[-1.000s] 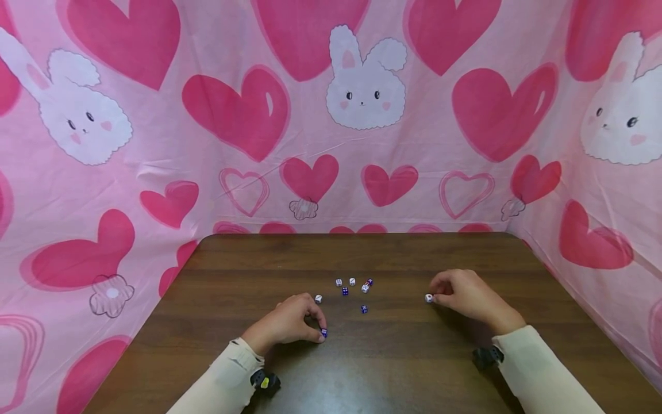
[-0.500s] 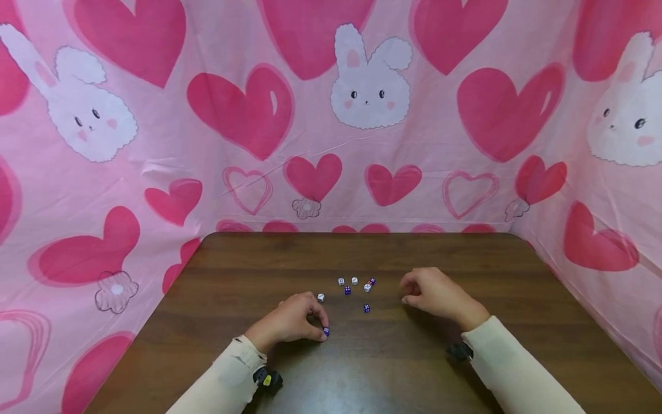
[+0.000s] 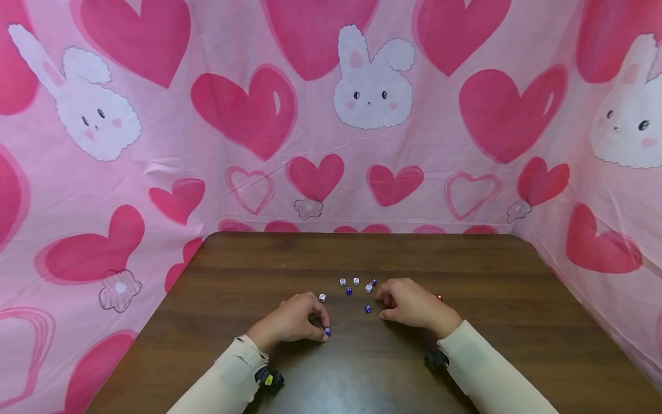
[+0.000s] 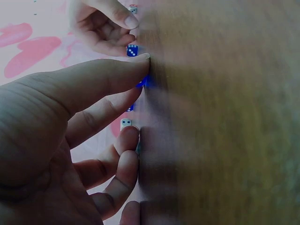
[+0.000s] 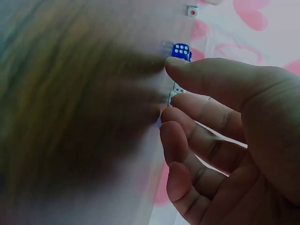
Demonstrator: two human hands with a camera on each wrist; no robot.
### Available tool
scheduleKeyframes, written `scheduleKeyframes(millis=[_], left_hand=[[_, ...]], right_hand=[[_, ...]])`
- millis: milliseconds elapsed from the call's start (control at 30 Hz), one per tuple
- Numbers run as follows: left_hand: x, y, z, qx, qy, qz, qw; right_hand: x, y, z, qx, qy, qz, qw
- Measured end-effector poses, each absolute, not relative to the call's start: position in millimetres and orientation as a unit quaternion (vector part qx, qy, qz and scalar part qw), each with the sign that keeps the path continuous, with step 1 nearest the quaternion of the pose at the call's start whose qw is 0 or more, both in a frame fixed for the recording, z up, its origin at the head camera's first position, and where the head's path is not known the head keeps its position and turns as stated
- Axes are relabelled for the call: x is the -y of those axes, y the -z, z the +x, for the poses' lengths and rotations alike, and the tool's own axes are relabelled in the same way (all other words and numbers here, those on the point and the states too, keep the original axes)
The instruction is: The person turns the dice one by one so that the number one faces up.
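1. Change: over the last second the right hand (image 3: 416,305) left a white die towards the desk's right edge and came inward to mid-desk. Bits of a red-marked die (image 3: 439,297) now show behind the right wrist; likely the same die, mostly hidden.
2. Meaning: right hand looks done with that die; it is now nearest the front blue die (image 3: 368,309), just beside it, not clearly touching.
3. Right fingers: bent, thumb and index parted, nothing seen between them.
4. Left hand (image 3: 289,322): hasn't shifted on the desk. Thumb and index nearly together, pinching a six-pip blue die (image 3: 327,332) at the desktop, left of centre, closer to the near side than the other dice. Other fingers loosely bent.
5. Loose group of white and blue dice (image 3: 349,291): mid-desk, towards the far edge, unchanged. One lone white die (image 3: 322,298) sits left of it, just beyond the left hand.
6. Surface: brown wood-grain desk (image 3: 538,322), far corners rounded, near edge out of view.
7. Room: pink cloth (image 3: 310,135) with hearts and rabbit heads, behind the far edge and along both sides.
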State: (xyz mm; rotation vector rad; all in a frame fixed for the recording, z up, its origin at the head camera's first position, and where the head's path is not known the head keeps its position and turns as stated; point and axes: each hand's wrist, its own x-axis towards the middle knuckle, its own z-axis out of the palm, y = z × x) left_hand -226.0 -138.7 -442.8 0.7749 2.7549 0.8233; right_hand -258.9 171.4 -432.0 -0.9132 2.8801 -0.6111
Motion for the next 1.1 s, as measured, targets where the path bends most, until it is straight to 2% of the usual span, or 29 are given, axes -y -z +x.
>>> scheduleKeyframes(millis=[733,1100], left_hand=[[139,441,-226,-0.923,-0.276,0.253,0.091],[138,444,-227,-0.923,-0.275,0.254,0.09]], right_hand=[[-148,432,-257,-0.925,0.183,-0.331,0.021],[-150,436,-258,-0.918,0.168,-0.36,-0.013]])
